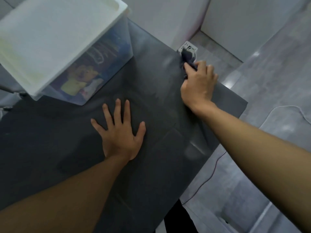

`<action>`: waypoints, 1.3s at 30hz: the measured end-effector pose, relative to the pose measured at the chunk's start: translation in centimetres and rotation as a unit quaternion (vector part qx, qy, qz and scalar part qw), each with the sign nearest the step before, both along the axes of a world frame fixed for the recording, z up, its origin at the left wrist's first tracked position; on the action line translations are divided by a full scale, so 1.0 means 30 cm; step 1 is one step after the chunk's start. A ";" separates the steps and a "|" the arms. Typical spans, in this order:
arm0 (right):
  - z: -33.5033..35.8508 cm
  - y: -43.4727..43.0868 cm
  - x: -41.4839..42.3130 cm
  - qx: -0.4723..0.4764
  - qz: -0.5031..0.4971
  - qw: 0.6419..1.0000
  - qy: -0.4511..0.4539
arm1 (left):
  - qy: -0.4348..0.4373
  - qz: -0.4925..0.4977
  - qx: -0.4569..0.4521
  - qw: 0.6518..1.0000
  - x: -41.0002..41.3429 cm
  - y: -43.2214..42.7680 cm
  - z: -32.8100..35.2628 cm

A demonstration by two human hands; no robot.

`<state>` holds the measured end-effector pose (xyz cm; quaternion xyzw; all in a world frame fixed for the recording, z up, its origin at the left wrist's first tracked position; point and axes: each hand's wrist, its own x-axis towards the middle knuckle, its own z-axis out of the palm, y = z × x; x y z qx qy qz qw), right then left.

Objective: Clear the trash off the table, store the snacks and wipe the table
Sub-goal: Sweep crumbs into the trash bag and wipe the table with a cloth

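Table (50, 148) lies bare before you; your left hand (120, 132) presses flat, fingers spread, holding nothing. Farther out, your right hand (198, 81) clenches a dark cloth (187, 56) at the far edge. Soft, limp stuff: keep it bunched. Bin (58, 39) sits far left.

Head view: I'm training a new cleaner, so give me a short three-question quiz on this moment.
1. True or false: the left hand lies flat and open on the table.
2. What does the right hand hold? A) a cloth B) a bottle C) a snack bag
3. Where on the table is the bin, which has a white lid and clear walls?

Key:
1. True.
2. A, a dark cloth at the table's far right edge.
3. At the far left, with snack packs showing through its wall.
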<state>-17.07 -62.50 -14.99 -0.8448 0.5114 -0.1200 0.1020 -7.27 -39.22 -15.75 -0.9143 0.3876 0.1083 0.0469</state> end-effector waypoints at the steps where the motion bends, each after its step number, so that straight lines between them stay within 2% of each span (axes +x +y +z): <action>1: 0.000 0.033 0.018 -0.008 0.039 0.999 -0.001 | 0.000 0.001 -0.001 1.000 0.000 0.000 0.000; 3: -0.009 0.109 0.024 -0.027 0.193 0.981 -0.022 | -0.004 0.002 0.005 1.000 -0.001 0.000 0.002; 5: -0.017 0.147 0.011 -0.031 0.351 0.936 -0.016 | -0.008 0.001 0.016 1.000 -0.002 0.000 0.003; 6: -0.019 0.127 0.016 -0.036 0.390 0.920 -0.008 | -0.009 0.000 0.021 1.000 -0.002 0.001 0.003; 7: -0.022 0.090 0.033 -0.045 0.387 0.921 -0.005 | -0.009 0.000 0.023 1.000 -0.001 0.001 0.003; 8: -0.022 0.052 0.059 -0.049 0.345 0.937 -0.007 | -0.008 0.000 0.024 1.000 0.001 0.001 0.003; 10: -0.014 -0.020 0.128 -0.025 0.188 0.982 -0.006 | -0.006 0.002 0.021 1.000 0.002 0.001 0.004; 12: 0.006 -0.035 0.193 0.012 0.074 0.997 0.008 | -0.008 0.000 0.018 1.000 0.002 0.000 0.005; 13: 0.011 -0.015 0.218 0.015 0.087 0.996 0.014 | -0.009 -0.001 0.018 1.000 0.003 -0.001 0.007; 15: 0.005 0.047 0.236 -0.005 0.239 0.971 -0.002 | -0.007 -0.003 0.017 1.000 0.004 -0.001 0.010; 17: -0.009 0.081 0.221 -0.021 0.416 0.909 0.000 | -0.008 -0.007 0.016 1.000 0.003 0.001 0.012; 18: -0.014 0.068 0.223 -0.028 0.457 0.889 0.016 | -0.009 -0.008 0.015 1.000 0.003 0.001 0.013; 19: -0.015 0.045 0.236 -0.027 0.452 0.891 0.029 | -0.010 -0.008 0.016 1.000 0.003 0.002 0.014; 20: -0.016 0.021 0.256 -0.022 0.402 0.915 0.032 | -0.010 -0.009 0.017 1.000 0.004 0.002 0.015; 22: -0.007 -0.014 0.304 -0.006 0.247 0.968 0.033 | -0.008 -0.009 0.020 1.000 0.005 0.003 0.012; 23: 0.000 -0.015 0.325 0.003 0.192 0.981 0.036 | -0.007 -0.009 0.021 1.000 0.005 0.003 0.012; 24: 0.006 -0.005 0.340 0.007 0.188 0.981 0.036 | -0.006 -0.009 0.021 1.000 0.006 0.001 0.014; 25: 0.007 0.013 0.349 0.001 0.234 0.972 0.033 | -0.004 -0.010 0.021 1.000 0.007 0.000 0.016; 27: 0.002 0.043 0.333 -0.027 0.379 0.925 0.028 | -0.002 -0.010 0.021 1.000 0.007 0.000 0.019; 28: -0.005 0.036 0.319 -0.039 0.425 0.904 0.028 | -0.001 -0.010 0.021 1.000 0.007 0.001 0.020; 29: -0.011 0.014 0.313 -0.049 0.435 0.899 0.031 | 0.000 -0.010 0.021 1.000 0.006 0.002 0.021; 31: -0.021 -0.051 0.327 -0.057 0.333 0.941 0.021 | 0.003 -0.010 0.020 1.000 0.008 0.000 0.023; 33: -0.017 -0.124 0.360 -0.021 0.144 0.989 0.018 | 0.008 -0.009 0.023 1.000 0.008 -0.002 0.024; 34: -0.008 -0.146 0.374 0.004 0.083 0.996 0.023 | 0.009 -0.009 0.025 1.000 0.009 -0.004 0.024; 35: 0.001 -0.153 0.386 0.018 0.077 0.997 0.025 | 0.011 -0.009 0.027 1.000 0.010 -0.006 0.024; 37: 0.008 -0.135 0.395 0.000 0.208 0.978 0.014 | 0.015 -0.008 0.029 0.999 0.012 -0.005 0.025; 39: 0.000 -0.137 0.374 -0.026 0.354 0.935 0.011 | 0.015 -0.008 0.030 0.999 0.012 -0.002 0.023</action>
